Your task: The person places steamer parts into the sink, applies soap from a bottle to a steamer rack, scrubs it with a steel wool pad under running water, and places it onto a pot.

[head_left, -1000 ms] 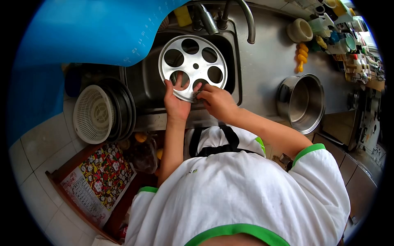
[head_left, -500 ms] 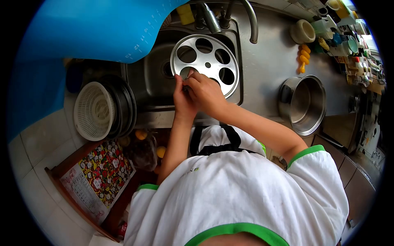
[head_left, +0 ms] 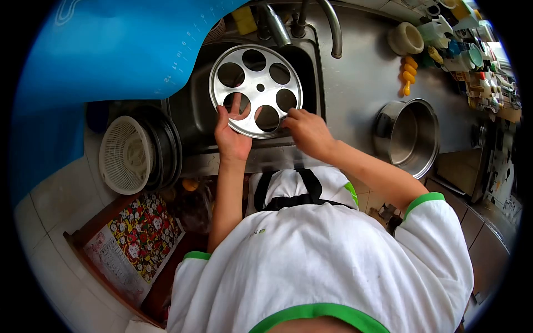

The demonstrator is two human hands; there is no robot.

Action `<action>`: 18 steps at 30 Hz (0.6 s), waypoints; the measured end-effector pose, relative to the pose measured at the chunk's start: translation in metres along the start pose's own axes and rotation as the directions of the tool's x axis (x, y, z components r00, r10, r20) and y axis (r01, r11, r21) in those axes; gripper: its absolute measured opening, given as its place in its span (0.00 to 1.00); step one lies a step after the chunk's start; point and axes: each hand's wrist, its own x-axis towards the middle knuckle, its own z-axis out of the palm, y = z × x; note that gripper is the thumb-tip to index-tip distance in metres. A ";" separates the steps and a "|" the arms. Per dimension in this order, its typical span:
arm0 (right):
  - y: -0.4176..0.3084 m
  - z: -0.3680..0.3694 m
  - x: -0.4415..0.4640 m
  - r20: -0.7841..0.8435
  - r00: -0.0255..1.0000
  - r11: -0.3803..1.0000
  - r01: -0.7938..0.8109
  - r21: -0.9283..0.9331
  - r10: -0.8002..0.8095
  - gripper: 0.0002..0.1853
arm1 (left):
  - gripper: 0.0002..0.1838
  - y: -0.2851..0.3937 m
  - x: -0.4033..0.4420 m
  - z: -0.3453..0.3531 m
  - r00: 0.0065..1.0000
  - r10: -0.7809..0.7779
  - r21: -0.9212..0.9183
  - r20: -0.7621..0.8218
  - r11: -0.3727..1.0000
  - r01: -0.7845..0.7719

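Observation:
A round metal disc (head_left: 260, 87) with several large holes and a small centre hole is held over the sink (head_left: 191, 111). My left hand (head_left: 233, 139) grips its lower left edge, thumb on top and fingers underneath, showing through a hole. At the disc's lower right edge, my right hand (head_left: 308, 132) is closed, its fingertips pinched against the rim. Whether a small item sits between those fingertips is too small to tell. Above the disc is the faucet (head_left: 276, 25).
A steel pot (head_left: 408, 139) stands on the counter at right, with an orange twisted object (head_left: 409, 75) and a stone-like bowl (head_left: 405, 39) behind it. On the left are a white colander (head_left: 126, 155) and dark pans (head_left: 166, 147). A blue sheet (head_left: 122, 50) hangs at upper left.
The disc and my left hand have shifted left since half a second ago. My right hand has moved away from my left hand to the disc's lower right rim.

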 end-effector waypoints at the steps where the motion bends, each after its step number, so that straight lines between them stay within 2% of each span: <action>1: 0.018 -0.002 -0.005 0.001 1.000 0.999 -0.002 -0.034 0.002 0.12 | 0.27 0.001 -0.004 -0.001 1.000 0.003 0.004 -0.008 1.000 -0.003; 3: 0.028 -0.003 -0.005 -0.007 1.000 0.998 -0.008 -0.070 0.008 0.12 | 0.27 0.000 -0.007 0.000 1.000 -0.014 -0.023 -0.001 1.000 0.014; 6: 0.005 0.004 -0.012 -0.013 1.000 0.998 0.002 0.058 -0.001 0.14 | 0.27 -0.001 -0.004 0.003 0.997 0.066 0.012 -0.039 0.998 -0.066; 9: -0.021 0.022 -0.013 -0.043 0.999 0.990 -0.004 0.139 0.011 0.11 | 0.26 -0.001 0.001 0.004 0.997 0.069 0.047 -0.041 0.997 -0.067; 12: -0.020 0.009 -0.013 -0.226 0.956 0.978 -0.160 0.135 0.187 0.11 | 0.26 0.000 -0.001 0.007 0.996 0.080 0.063 -0.029 0.995 -0.078; 14: -0.012 0.003 -0.011 -0.282 0.931 0.969 -0.199 0.149 0.234 0.11 | 0.27 -0.001 -0.004 0.008 0.997 0.072 0.096 0.004 0.993 -0.072; 17: -0.014 0.007 -0.007 -0.316 0.928 0.977 -0.159 0.140 0.197 0.11 | 0.27 -0.008 -0.008 0.013 0.998 0.068 0.083 -0.007 0.994 -0.068; 18: -0.023 0.011 -0.006 -0.270 0.948 0.980 -0.133 0.150 0.170 0.12 | 0.27 -0.011 -0.008 0.013 0.998 0.070 0.053 0.005 0.996 -0.071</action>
